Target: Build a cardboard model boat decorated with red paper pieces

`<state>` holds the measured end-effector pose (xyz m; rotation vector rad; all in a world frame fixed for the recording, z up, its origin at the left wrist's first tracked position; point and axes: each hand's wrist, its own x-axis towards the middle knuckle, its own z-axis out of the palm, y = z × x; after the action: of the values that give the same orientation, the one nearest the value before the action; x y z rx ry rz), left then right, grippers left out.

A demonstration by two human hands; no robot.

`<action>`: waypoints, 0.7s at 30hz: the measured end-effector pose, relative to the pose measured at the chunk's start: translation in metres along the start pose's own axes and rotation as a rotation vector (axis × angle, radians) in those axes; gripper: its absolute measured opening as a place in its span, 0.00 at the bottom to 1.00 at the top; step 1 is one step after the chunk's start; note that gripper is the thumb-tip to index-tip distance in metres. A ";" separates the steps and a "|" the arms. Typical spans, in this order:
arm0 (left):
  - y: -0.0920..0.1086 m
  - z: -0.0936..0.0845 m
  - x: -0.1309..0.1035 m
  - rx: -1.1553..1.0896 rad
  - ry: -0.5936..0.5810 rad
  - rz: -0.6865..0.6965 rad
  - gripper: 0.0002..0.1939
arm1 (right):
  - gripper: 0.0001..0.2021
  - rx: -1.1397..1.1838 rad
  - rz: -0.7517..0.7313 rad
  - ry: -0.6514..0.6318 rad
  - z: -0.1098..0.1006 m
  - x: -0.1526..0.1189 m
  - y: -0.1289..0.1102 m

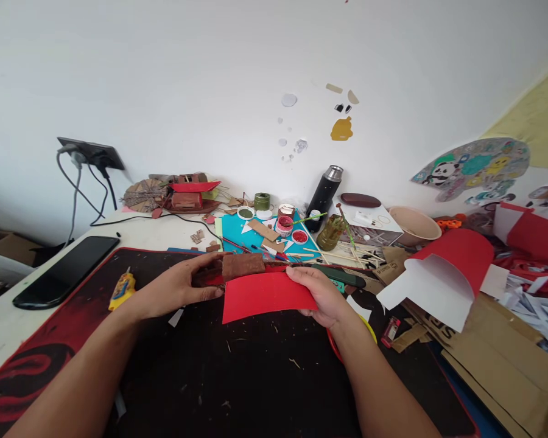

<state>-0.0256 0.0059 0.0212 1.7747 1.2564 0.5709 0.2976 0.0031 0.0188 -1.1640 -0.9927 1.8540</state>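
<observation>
A flat piece of red paper [267,297] is pinched at its right end by my right hand [318,292], thumb on top. Behind the paper is a brown block-like piece [243,266], part of a longer brown and red model whose lower side is hidden. My left hand [189,281] grips the left end of that model between thumb and fingers. The paper's left edge lies close to my left thumb tip, in front of the brown piece.
A yellow glue bottle [122,289] and black phone [66,271] lie left. Paint pots, a black flask [324,193] and a jar [331,233] stand behind. Rolled red paper [461,261], cardboard [506,347] and a lighter [390,331] are right.
</observation>
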 end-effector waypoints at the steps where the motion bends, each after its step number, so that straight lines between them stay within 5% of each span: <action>1: 0.000 0.000 0.000 0.002 0.001 0.002 0.47 | 0.26 0.000 0.000 0.000 0.000 0.000 0.000; 21: 0.002 -0.003 -0.003 0.032 0.116 -0.005 0.49 | 0.28 -0.032 0.018 -0.035 -0.002 -0.001 0.002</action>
<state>-0.0283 0.0044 0.0248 1.7854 1.3556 0.6620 0.2996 0.0015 0.0169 -1.1665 -1.0385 1.8843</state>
